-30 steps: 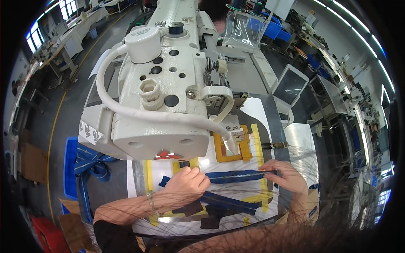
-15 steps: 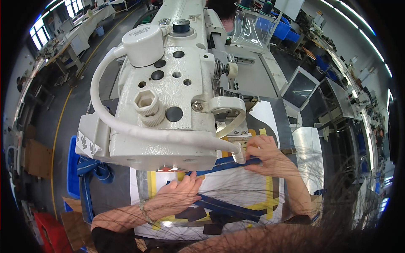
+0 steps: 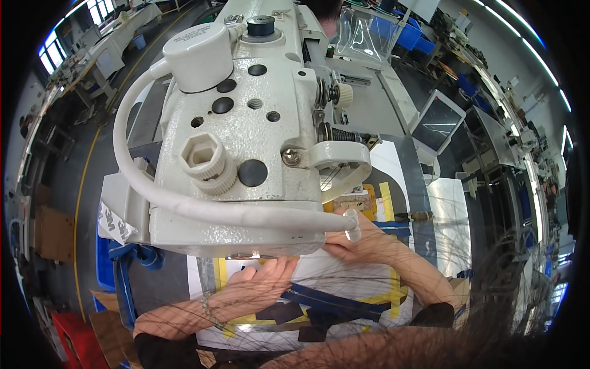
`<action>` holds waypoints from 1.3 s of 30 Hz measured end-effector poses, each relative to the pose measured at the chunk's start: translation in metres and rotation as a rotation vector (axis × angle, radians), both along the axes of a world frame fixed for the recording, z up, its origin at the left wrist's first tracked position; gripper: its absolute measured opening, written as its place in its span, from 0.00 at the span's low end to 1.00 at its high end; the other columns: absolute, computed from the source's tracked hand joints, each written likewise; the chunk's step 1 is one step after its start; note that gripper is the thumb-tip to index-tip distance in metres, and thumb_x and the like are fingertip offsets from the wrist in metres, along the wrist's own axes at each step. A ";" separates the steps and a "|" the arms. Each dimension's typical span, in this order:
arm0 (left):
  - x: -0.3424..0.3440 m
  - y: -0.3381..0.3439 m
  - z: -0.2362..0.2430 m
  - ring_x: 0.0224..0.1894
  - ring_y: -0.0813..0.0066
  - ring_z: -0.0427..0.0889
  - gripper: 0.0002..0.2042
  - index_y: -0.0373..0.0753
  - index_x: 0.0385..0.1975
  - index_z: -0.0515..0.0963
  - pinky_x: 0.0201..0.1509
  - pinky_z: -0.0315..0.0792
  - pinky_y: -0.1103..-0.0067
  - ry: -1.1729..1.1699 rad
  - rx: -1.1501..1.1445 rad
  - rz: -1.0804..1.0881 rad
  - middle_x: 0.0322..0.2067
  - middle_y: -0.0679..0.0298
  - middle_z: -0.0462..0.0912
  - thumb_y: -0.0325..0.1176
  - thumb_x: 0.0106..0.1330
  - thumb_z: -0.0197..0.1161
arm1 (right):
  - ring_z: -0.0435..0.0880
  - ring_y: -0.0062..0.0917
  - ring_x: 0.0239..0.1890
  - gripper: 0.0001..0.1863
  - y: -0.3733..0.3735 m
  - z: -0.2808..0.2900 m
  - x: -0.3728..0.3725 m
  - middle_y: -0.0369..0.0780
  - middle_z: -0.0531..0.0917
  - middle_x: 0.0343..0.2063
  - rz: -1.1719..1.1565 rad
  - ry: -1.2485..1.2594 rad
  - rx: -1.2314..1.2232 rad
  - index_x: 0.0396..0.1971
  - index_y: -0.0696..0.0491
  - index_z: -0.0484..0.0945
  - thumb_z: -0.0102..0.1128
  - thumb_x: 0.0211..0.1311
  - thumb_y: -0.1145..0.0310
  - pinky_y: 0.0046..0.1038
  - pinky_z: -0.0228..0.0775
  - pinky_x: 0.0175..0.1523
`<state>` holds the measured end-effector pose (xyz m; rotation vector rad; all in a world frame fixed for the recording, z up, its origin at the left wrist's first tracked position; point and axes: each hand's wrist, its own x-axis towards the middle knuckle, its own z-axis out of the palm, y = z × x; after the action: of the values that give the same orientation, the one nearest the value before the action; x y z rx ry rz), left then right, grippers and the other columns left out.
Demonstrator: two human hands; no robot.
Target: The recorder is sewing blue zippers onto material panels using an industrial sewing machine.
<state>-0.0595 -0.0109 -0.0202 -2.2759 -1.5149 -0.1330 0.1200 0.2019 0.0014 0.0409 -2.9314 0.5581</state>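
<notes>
A large white sewing machine head [image 3: 246, 141] fills the middle of the view and hides the needle area. Below it lies a white template [image 3: 344, 277] edged with yellow tape, and a dark blue strap [image 3: 338, 302] runs across it. My left hand [image 3: 267, 280] lies flat on the template, its fingertips reaching under the machine's front edge. My right hand [image 3: 365, 243] is just right of it, close under the machine's white tube, fingers pinched on the strap's far end. Both hands nearly touch; their fingertips are partly hidden.
Dark fabric pieces [image 3: 289, 313] lie on the template's near edge. A blue bin [image 3: 107, 270] with blue straps stands at the left, a tablet screen [image 3: 436, 123] at the right and a clear plastic guard [image 3: 365, 31] behind the machine. Other workstations ring the room.
My head has moved closer, so the machine looms larger. My right hand carried the strap's end from the right side in to the needle area. My left hand slid forward under the machine.
</notes>
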 end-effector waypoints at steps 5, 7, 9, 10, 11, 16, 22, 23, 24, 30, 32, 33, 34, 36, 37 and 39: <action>0.003 0.002 0.007 0.50 0.75 0.70 0.24 0.34 0.56 0.68 0.39 0.61 0.80 -0.117 -0.208 0.104 0.51 0.60 0.72 0.45 0.66 0.47 | 0.71 0.31 0.40 0.15 0.002 0.005 -0.006 0.38 0.75 0.36 0.009 -0.037 0.041 0.42 0.48 0.76 0.59 0.52 0.66 0.31 0.61 0.44; 0.006 0.001 0.010 0.51 0.74 0.69 0.24 0.34 0.56 0.68 0.40 0.61 0.80 -0.075 -0.189 0.089 0.51 0.59 0.72 0.44 0.66 0.47 | 0.71 0.32 0.40 0.15 0.002 0.007 -0.008 0.39 0.73 0.36 -0.056 0.115 -0.030 0.40 0.49 0.76 0.61 0.51 0.63 0.31 0.61 0.45; 0.007 -0.001 0.012 0.51 0.74 0.69 0.24 0.33 0.56 0.68 0.40 0.61 0.80 -0.029 -0.178 0.086 0.51 0.59 0.72 0.44 0.66 0.46 | 0.71 0.33 0.40 0.16 0.005 0.012 -0.021 0.41 0.73 0.38 -0.086 0.154 -0.068 0.39 0.51 0.75 0.61 0.51 0.61 0.32 0.62 0.45; 0.008 -0.001 0.013 0.53 0.74 0.69 0.24 0.33 0.57 0.67 0.41 0.62 0.80 -0.018 -0.134 0.087 0.51 0.59 0.72 0.43 0.66 0.46 | 0.71 0.34 0.41 0.17 0.006 0.013 -0.029 0.42 0.72 0.39 -0.116 0.193 -0.105 0.39 0.52 0.75 0.61 0.51 0.60 0.33 0.62 0.45; 0.007 -0.002 0.013 0.54 0.73 0.69 0.24 0.33 0.57 0.67 0.42 0.62 0.80 -0.006 -0.087 0.086 0.51 0.58 0.72 0.43 0.67 0.46 | 0.71 0.34 0.41 0.17 0.006 0.010 -0.037 0.42 0.72 0.39 -0.116 0.194 -0.104 0.39 0.52 0.75 0.61 0.51 0.60 0.33 0.62 0.45; 0.009 0.001 0.008 0.51 0.71 0.70 0.27 0.36 0.59 0.65 0.45 0.63 0.77 -0.050 -0.123 0.109 0.53 0.55 0.71 0.46 0.63 0.50 | 0.71 0.39 0.45 0.23 0.012 -0.003 -0.075 0.46 0.71 0.43 -0.386 0.163 -0.136 0.40 0.57 0.73 0.61 0.49 0.56 0.38 0.64 0.47; 0.001 -0.014 -0.021 0.61 0.67 0.64 0.20 0.35 0.54 0.69 0.61 0.56 0.73 0.264 0.159 -0.110 0.56 0.56 0.69 0.36 0.65 0.44 | 0.74 0.40 0.44 0.24 0.027 -0.030 -0.101 0.46 0.74 0.40 -0.429 0.233 -0.408 0.41 0.58 0.72 0.64 0.47 0.58 0.35 0.67 0.48; 0.001 -0.013 -0.020 0.59 0.67 0.66 0.20 0.35 0.54 0.70 0.58 0.58 0.75 0.275 0.168 -0.184 0.55 0.57 0.70 0.36 0.64 0.45 | 0.74 0.40 0.44 0.24 0.028 -0.033 -0.102 0.46 0.74 0.40 -0.425 0.229 -0.405 0.41 0.58 0.72 0.64 0.47 0.58 0.35 0.67 0.48; 0.001 -0.012 -0.019 0.57 0.68 0.68 0.20 0.36 0.53 0.70 0.55 0.59 0.77 0.286 0.176 -0.259 0.53 0.57 0.71 0.35 0.63 0.46 | 0.75 0.40 0.44 0.23 0.028 -0.035 -0.103 0.45 0.75 0.38 -0.467 0.119 -0.611 0.41 0.57 0.72 0.64 0.47 0.60 0.34 0.67 0.48; -0.005 -0.004 -0.008 0.44 0.74 0.79 0.18 0.40 0.49 0.74 0.39 0.70 0.88 0.351 0.224 -0.712 0.45 0.59 0.78 0.33 0.58 0.53 | 0.76 0.36 0.44 0.20 0.000 -0.004 -0.046 0.40 0.78 0.38 -0.024 0.169 -0.342 0.41 0.54 0.76 0.67 0.45 0.65 0.33 0.68 0.48; -0.004 -0.001 0.000 0.43 0.73 0.79 0.18 0.39 0.48 0.74 0.42 0.70 0.86 0.191 0.163 -0.616 0.44 0.60 0.79 0.32 0.56 0.53 | 0.76 0.34 0.46 0.20 -0.015 -0.008 -0.023 0.37 0.78 0.43 0.110 0.134 0.032 0.43 0.52 0.77 0.65 0.46 0.66 0.34 0.69 0.49; -0.004 -0.001 0.003 0.43 0.73 0.79 0.18 0.38 0.47 0.74 0.45 0.71 0.85 0.037 0.095 -0.520 0.42 0.62 0.79 0.31 0.55 0.54 | 0.76 0.34 0.46 0.20 -0.018 -0.006 -0.020 0.37 0.78 0.43 0.111 0.136 0.027 0.43 0.52 0.77 0.65 0.46 0.66 0.34 0.69 0.49; -0.003 -0.001 0.004 0.43 0.73 0.79 0.18 0.38 0.47 0.74 0.45 0.71 0.85 0.039 0.088 -0.520 0.42 0.62 0.79 0.31 0.55 0.54 | 0.76 0.35 0.45 0.21 -0.021 -0.002 -0.017 0.37 0.78 0.42 0.103 0.172 0.045 0.45 0.50 0.76 0.65 0.47 0.66 0.35 0.69 0.49; -0.004 0.001 0.007 0.44 0.73 0.79 0.18 0.36 0.46 0.74 0.48 0.71 0.83 -0.132 0.034 -0.448 0.41 0.60 0.79 0.31 0.54 0.53 | 0.76 0.37 0.44 0.21 -0.025 -0.006 -0.015 0.37 0.78 0.41 0.058 0.239 0.070 0.49 0.47 0.75 0.60 0.51 0.69 0.37 0.70 0.48; -0.005 0.001 0.011 0.44 0.73 0.79 0.18 0.36 0.46 0.74 0.48 0.71 0.83 -0.123 0.026 -0.453 0.41 0.60 0.79 0.31 0.54 0.53 | 0.76 0.37 0.44 0.21 -0.024 -0.008 -0.014 0.37 0.78 0.41 0.052 0.249 0.066 0.49 0.47 0.75 0.60 0.51 0.69 0.37 0.70 0.48; -0.007 0.001 0.022 0.44 0.72 0.79 0.17 0.35 0.46 0.73 0.49 0.70 0.81 -0.109 -0.136 -0.491 0.42 0.59 0.79 0.31 0.56 0.51 | 0.76 0.37 0.46 0.19 -0.020 -0.013 -0.012 0.38 0.78 0.43 0.099 0.142 0.053 0.49 0.45 0.75 0.55 0.55 0.71 0.36 0.70 0.48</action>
<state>-0.0665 -0.0094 0.0016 -2.7506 -1.0070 -0.3025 0.1083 0.1820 -0.0120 0.2231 -2.8172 0.4702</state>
